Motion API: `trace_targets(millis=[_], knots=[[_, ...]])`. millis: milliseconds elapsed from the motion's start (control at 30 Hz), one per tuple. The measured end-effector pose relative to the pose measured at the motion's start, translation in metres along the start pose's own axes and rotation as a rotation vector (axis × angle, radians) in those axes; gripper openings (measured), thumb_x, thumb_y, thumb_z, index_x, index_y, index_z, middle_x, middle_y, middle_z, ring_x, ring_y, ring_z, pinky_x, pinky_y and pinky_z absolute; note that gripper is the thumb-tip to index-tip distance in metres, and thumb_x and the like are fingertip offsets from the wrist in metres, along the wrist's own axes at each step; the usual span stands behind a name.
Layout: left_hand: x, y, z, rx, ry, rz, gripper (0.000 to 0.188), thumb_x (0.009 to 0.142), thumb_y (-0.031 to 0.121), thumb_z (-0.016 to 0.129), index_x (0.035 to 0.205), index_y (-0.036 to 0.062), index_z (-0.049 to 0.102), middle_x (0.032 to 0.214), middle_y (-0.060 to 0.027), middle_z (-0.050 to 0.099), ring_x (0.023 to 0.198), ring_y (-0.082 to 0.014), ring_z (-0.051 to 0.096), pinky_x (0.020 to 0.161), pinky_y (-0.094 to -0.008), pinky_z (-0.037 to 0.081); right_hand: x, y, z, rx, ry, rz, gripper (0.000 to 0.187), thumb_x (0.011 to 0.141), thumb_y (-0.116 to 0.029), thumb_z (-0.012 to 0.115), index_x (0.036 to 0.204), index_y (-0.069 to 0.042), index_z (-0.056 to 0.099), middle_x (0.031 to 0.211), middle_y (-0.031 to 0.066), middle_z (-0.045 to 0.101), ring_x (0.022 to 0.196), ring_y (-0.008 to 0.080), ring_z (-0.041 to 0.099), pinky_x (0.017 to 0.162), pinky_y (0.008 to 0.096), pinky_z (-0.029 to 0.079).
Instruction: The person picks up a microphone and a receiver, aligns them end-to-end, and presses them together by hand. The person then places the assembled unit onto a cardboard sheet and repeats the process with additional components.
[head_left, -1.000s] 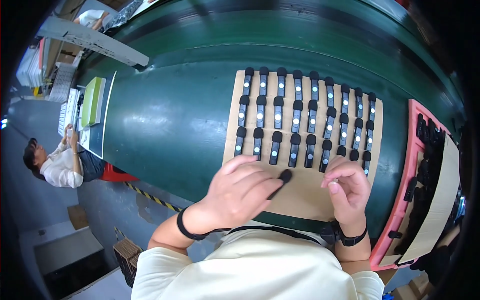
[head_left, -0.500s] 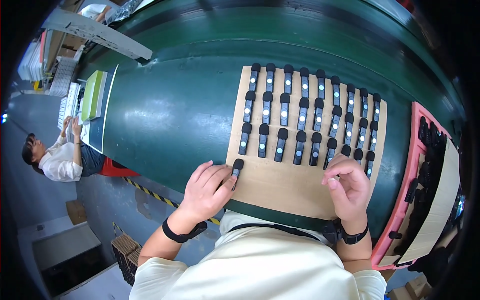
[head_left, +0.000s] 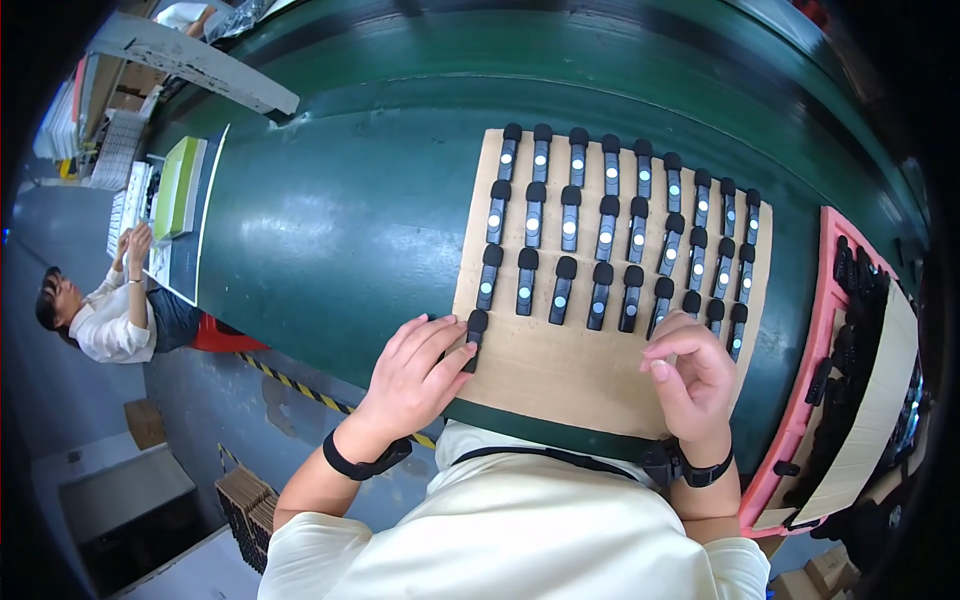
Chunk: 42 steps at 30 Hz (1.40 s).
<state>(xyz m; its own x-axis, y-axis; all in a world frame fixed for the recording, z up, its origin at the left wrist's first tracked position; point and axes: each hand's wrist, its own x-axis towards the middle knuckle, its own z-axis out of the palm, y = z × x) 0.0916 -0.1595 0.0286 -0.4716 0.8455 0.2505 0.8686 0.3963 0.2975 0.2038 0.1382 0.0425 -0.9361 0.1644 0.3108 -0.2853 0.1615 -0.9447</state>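
Observation:
Small black clip-on microphones with foam tops and pale round spots lie in three rows on a brown cardboard sheet. Below the rows, by the sheet's left edge, lies one more microphone. My left hand rests beside it, fingers stretched out and a fingertip touching its side. Over the lower right of the sheet, my right hand is curled, thumb and forefinger close together. Whatever may be between those fingertips is too small to make out. This hand partly hides the ends of the bottom row.
The sheet lies on a green table. At right stands a pink tray with black pieces and a cardboard flap. A co-worker sits at far left near a green box. A grey post crosses the upper left.
The lone microphone has shifted slightly and now shows more of its body, with my left fingers moved to its side. My right hand has barely moved. The co-worker's hands have moved slightly.

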Motion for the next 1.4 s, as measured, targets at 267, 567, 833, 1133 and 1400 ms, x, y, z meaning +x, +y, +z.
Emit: trace_targets(millis=[267, 567, 833, 1133, 1400], knots=[[-0.008, 0.002, 0.001, -0.077, -0.029, -0.062, 0.064, 0.073, 0.022, 0.079, 0.127, 0.0006, 0.052, 0.130, -0.0190, 0.056, 0.126, -0.0362, 0.051, 0.107, -0.0523, 0.038, 0.004, -0.017, -0.006, -0.190, -0.019, -0.089, 0.013, 0.082, 0.002, 0.062, 0.094, -0.003, 0.061, 0.083, 0.0093, 0.061, 0.076, 0.0219, 0.057, 0.072, 0.0320, 0.044], [-0.013, -0.002, 0.004, -0.081, -0.145, -0.105, 0.097, 0.074, 0.032, 0.080, 0.147, -0.0026, 0.026, 0.150, -0.0234, 0.038, 0.141, -0.0390, 0.035, 0.115, -0.0546, 0.023, -0.066, -0.027, -0.025, -0.860, -0.205, -0.045, 0.033, 0.072, -0.013, 0.074, 0.103, -0.008, 0.065, 0.110, 0.0089, 0.062, 0.096, 0.0284, 0.058, 0.084, 0.0421, 0.046], [-0.012, -0.006, 0.003, -0.102, -0.189, -0.120, 0.102, 0.072, 0.027, 0.080, 0.149, -0.0028, 0.021, 0.153, -0.0241, 0.033, 0.140, -0.0420, 0.033, 0.116, -0.0562, 0.020, -0.102, -0.030, -0.023, -1.065, -0.328, 0.138, 0.049, 0.075, -0.033, 0.073, 0.119, -0.012, 0.064, 0.136, 0.0102, 0.052, 0.124, 0.0314, 0.047, 0.103, 0.0480, 0.038], [-0.005, -0.002, 0.005, -0.090, -0.225, -0.110, 0.098, 0.075, 0.031, 0.079, 0.148, -0.0049, 0.023, 0.151, -0.0245, 0.035, 0.141, -0.0413, 0.032, 0.116, -0.0554, 0.020, -0.113, -0.019, -0.026, -1.041, -0.263, 0.125, 0.049, 0.077, -0.035, 0.071, 0.121, -0.013, 0.063, 0.140, 0.0082, 0.051, 0.129, 0.0295, 0.047, 0.107, 0.0465, 0.036], [-0.012, -0.003, 0.008, -0.076, -0.195, -0.126, 0.094, 0.080, 0.035, 0.072, 0.148, -0.0066, 0.022, 0.151, -0.0247, 0.035, 0.142, -0.0432, 0.029, 0.117, -0.0560, 0.017, -0.114, -0.021, -0.035, -0.991, -0.204, 0.068, 0.046, 0.079, -0.032, 0.071, 0.120, -0.012, 0.062, 0.136, 0.0072, 0.054, 0.126, 0.0271, 0.049, 0.105, 0.0448, 0.038]])
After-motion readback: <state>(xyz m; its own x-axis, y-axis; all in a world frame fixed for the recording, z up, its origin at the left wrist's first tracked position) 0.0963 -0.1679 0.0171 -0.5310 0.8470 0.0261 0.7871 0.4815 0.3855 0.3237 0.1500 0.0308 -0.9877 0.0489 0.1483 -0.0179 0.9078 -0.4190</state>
